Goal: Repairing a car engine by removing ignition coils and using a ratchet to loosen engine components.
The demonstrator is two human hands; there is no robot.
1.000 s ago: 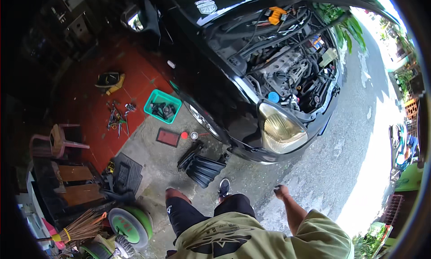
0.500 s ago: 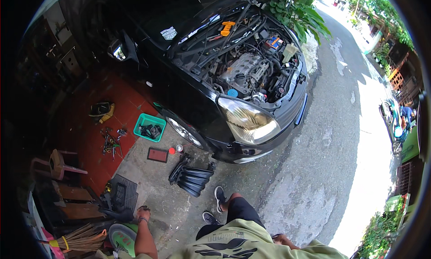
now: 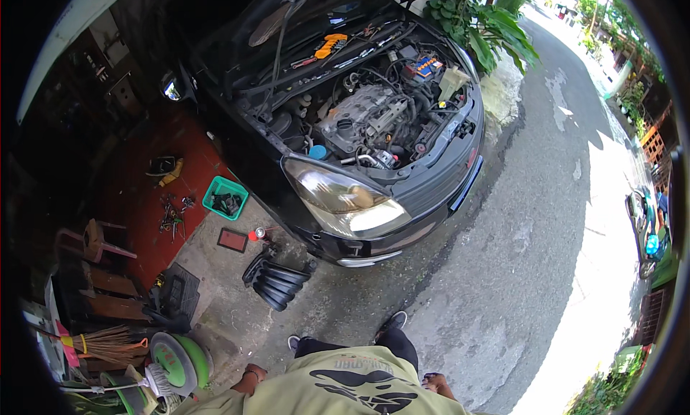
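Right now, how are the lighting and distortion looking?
In the head view, the sunlit road strip blows out white; shaded red floor at left looks dim; the headlight carries glare; fisheye distortion bends the surroundings, with black corners.

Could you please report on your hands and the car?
Left hand and right hand low beside the shirt, grips unclear. Car with engine exposed. Black ribbed part on ground near car.

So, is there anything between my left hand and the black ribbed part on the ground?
Nothing visible stands between the left hand and the black ribbed part; the left shoe is to the right of that line.
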